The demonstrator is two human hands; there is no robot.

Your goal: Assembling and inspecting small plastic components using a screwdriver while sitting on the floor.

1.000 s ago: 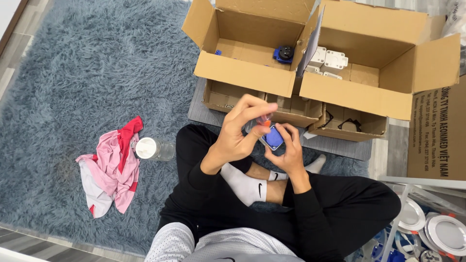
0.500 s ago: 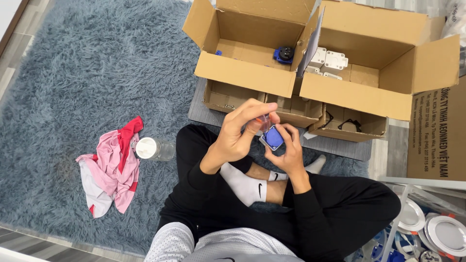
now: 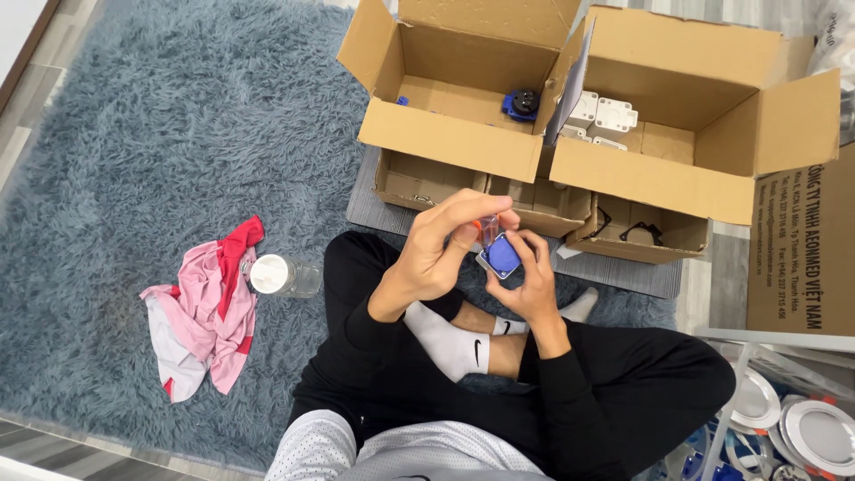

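Note:
I sit cross-legged on a shaggy grey rug. My right hand grips a small blue square part in front of me. My left hand pinches a small reddish tool whose tip meets the top of the blue part. Beyond my hands stands an open cardboard box with a blue and black part on its floor. Beside it another open cardboard box holds white plastic parts.
Smaller open cartons with black rings sit under the big boxes. A pink and red cloth and a clear bottle with a white cap lie on the rug at left. Round white discs sit in a rack at lower right.
My hands stay almost in the same place; the left fingers have shifted slightly on the reddish tool over the blue part.

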